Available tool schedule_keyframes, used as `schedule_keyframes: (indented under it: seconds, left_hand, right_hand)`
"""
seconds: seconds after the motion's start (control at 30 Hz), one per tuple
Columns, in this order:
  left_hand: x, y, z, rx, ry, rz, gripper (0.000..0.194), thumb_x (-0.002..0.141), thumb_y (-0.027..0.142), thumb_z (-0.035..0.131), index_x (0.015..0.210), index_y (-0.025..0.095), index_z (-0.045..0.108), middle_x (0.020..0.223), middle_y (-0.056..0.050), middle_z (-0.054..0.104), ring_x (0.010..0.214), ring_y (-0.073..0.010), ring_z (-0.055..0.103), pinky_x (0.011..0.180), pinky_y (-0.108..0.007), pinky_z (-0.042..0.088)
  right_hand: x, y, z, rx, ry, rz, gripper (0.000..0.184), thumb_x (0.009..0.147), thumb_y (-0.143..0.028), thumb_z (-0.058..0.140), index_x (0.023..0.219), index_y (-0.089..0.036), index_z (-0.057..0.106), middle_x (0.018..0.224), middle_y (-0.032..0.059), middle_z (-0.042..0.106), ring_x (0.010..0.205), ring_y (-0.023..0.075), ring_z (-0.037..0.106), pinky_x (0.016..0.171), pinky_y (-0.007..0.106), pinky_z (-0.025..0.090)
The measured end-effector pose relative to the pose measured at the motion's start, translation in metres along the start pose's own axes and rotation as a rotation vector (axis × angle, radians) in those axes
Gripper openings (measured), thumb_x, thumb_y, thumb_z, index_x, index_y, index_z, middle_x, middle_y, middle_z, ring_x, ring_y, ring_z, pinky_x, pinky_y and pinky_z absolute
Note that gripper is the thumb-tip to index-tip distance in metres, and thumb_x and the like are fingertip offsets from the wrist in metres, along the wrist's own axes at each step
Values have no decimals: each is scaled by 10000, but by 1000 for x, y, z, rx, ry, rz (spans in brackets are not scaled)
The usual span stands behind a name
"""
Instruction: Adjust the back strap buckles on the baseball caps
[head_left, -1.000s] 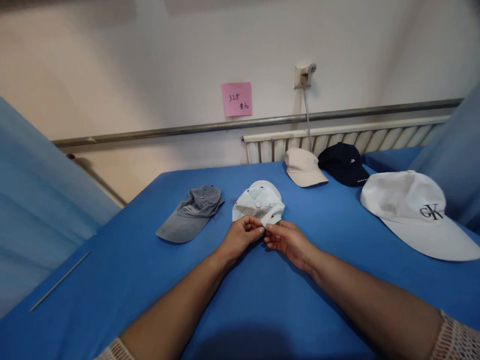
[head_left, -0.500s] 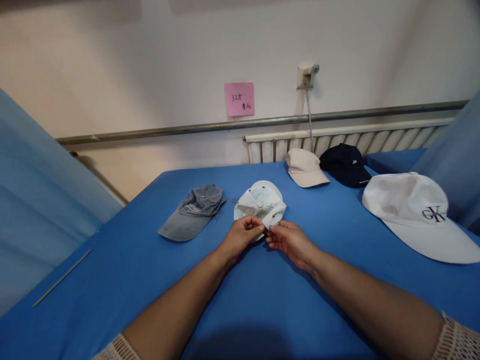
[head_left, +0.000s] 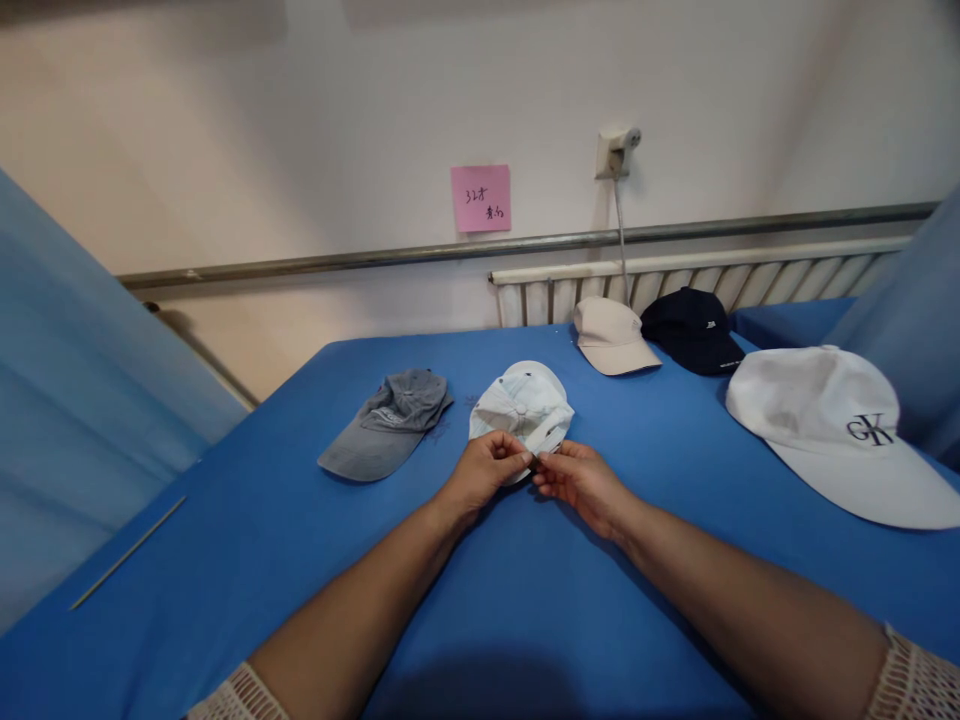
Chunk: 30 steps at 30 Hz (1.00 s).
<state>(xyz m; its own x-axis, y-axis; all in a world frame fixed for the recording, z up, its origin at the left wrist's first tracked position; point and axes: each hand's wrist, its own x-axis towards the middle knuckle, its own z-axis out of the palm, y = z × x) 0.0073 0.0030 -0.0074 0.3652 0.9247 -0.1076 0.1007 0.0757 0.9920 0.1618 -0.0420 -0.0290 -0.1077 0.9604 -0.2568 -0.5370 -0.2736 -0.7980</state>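
Note:
A pale, whitish baseball cap point(head_left: 517, 405) lies on the blue-covered table with its brim pointing away from me. At its near edge, the back of the cap, my left hand point(head_left: 489, 474) pinches with thumb and fingers. My right hand point(head_left: 581, 483) pinches the same edge from the other side, its fingertips almost meeting those of the left. Something small and dark shows between the fingertips, perhaps the strap, but my fingers cover most of it. Left of the pale cap sits a grey baseball cap point(head_left: 390, 425), brim toward the near left.
At the back right are a beige cap point(head_left: 611, 335) and a navy cap point(head_left: 691, 330). A larger white cap point(head_left: 817, 405) stands at the right. A thin stick point(head_left: 129, 552) lies on the blue table cover point(head_left: 300, 620) at the left. Behind run a metal rail point(head_left: 375, 257) and a radiator point(head_left: 536, 300).
The view has shifted very slightly. Both hands stay at the near edge of the pale cap, with only a tiny movement of the fingertips.

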Motion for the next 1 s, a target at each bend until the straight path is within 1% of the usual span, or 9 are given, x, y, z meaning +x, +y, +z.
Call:
schedule_keyframes:
  seconds: [0.17,0.53,0.77,1.0]
  left_hand:
    - [1,-1,0,21,1,11,268,610,309,798,670,129,609,611,0,595,558,-85,490,544,-218,362]
    - [0,-1,0,37,-9,4,278,621,325,796,677,130,606,616,-8,606,553,-92,498,537,-221,360]
    - [1,-3,0,53,-19,6,294,609,336,802,668,134,596,615,-10,609,551,-97,507,532,-221,355]
    - [4,-6,-1,78,-15,14,268,615,315,791,652,139,593,598,-2,599,541,-95,494,527,-223,338]
  right_hand:
    - [1,2,1,-37,44,-11,237,734,-332,784,773,-150,637,674,19,632,605,116,595,575,241,482]
    - [4,3,0,-73,73,-18,308,728,-406,786,763,-158,608,651,22,633,579,121,601,528,229,471]
    - [4,2,0,-88,93,-27,299,723,-401,784,742,-160,609,621,18,629,538,122,593,480,222,448]
    - [7,5,-1,-102,90,-39,301,727,-405,778,749,-155,612,631,24,628,551,124,596,480,224,461]
